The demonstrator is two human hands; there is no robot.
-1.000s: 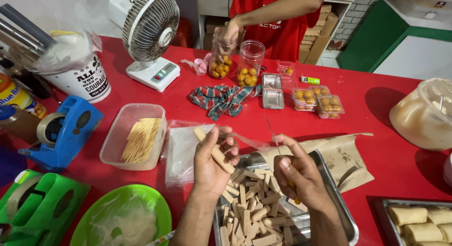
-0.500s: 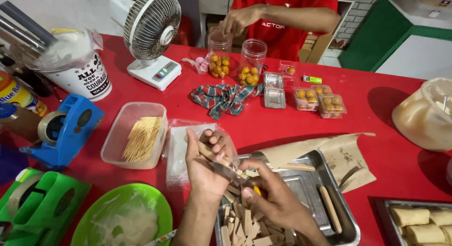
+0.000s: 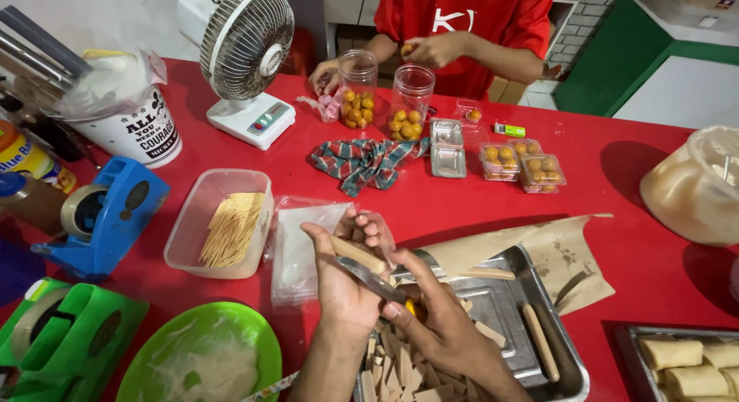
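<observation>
Holding a tan stick clamped in the left hand above the tray, with the right hand, raised a second ago, now lowered beside it, closed on a knife whose blade meets the stick.

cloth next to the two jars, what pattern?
Plaid cloth: teal-green, red and white checks, crumpled; clearest in the head view.

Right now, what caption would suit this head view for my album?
Left hand holds a tan strip while right hand works a knife over a steel tray.
</observation>
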